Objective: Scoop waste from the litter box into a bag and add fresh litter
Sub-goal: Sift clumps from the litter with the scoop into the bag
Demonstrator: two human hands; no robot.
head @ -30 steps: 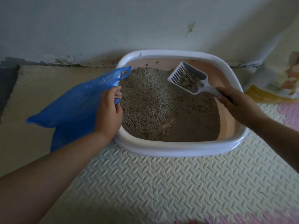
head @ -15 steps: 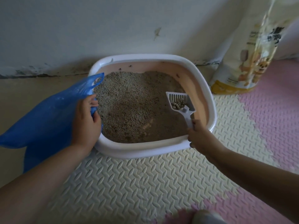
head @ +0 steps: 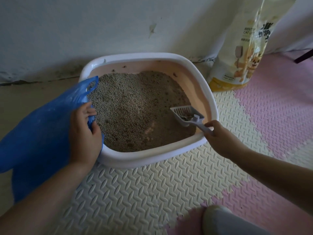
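left grip [head: 83, 133]: fingers curled round the mouth edge of the blue bag [head: 42, 129], against the litter box [head: 152, 158] left rim.
right grip [head: 218, 136]: closed on the scoop [head: 186, 116] handle, over the near right rim.
scoop: carries dark clumps, low over the litter [head: 132, 112] on the right.
litter sack [head: 240, 56]: upright, far right of the box.

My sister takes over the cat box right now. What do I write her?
Left hand grips the blue plastic bag at the left rim of the litter box.
Right hand holds the litter scoop by its handle, clumps inside, at the box's near right corner.
Done: one scoop loaded.
Left: tip it into the bag, scoop more, then pour from the cat litter bag standing right of the box.
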